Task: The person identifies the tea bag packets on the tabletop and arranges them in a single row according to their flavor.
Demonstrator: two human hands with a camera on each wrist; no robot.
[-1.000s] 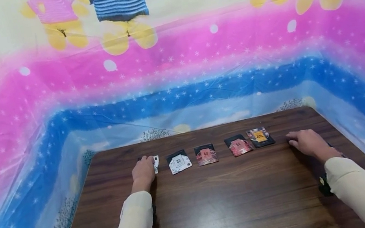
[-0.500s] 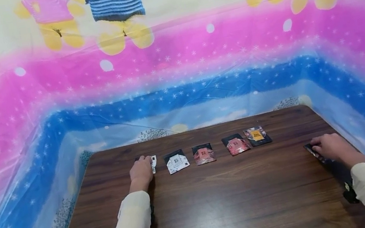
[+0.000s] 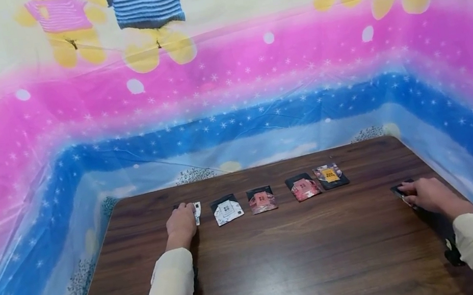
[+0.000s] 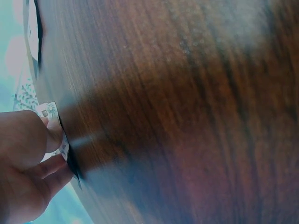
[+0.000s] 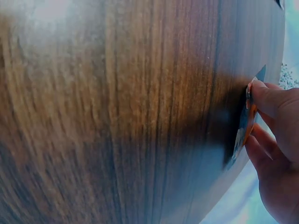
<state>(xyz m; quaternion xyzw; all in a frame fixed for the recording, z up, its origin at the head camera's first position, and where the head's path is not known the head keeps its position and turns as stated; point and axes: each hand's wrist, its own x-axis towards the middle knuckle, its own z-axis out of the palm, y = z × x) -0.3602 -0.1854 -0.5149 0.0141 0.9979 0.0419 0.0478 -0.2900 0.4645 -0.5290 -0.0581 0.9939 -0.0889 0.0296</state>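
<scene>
My left hand (image 3: 181,225) rests at the left end of a row of flat square sachets and grips a white-and-black sachet (image 3: 198,213), largely covered by the hand. In the left wrist view, thumb and fingers pinch this sachet (image 4: 56,119) close to the table. Off to the right, my right hand (image 3: 427,193) holds a dark sachet (image 3: 403,187) near the table's right edge. The right wrist view has the thumb on the face of that sachet (image 5: 246,114), which shows some orange and stands tilted, with fingers along its side.
Between the hands lie a white sachet (image 3: 227,210), a brownish-pink sachet (image 3: 262,200), a red-pink sachet (image 3: 304,188) and a yellow-labelled sachet (image 3: 331,176). The brown wooden table (image 3: 274,265) meets a patterned cloth backdrop (image 3: 207,80) behind.
My right hand has moved right and toward me, and a dark sachet now shows in its fingers, shifted slightly over the last half second. The left hand stays at its sachet.
</scene>
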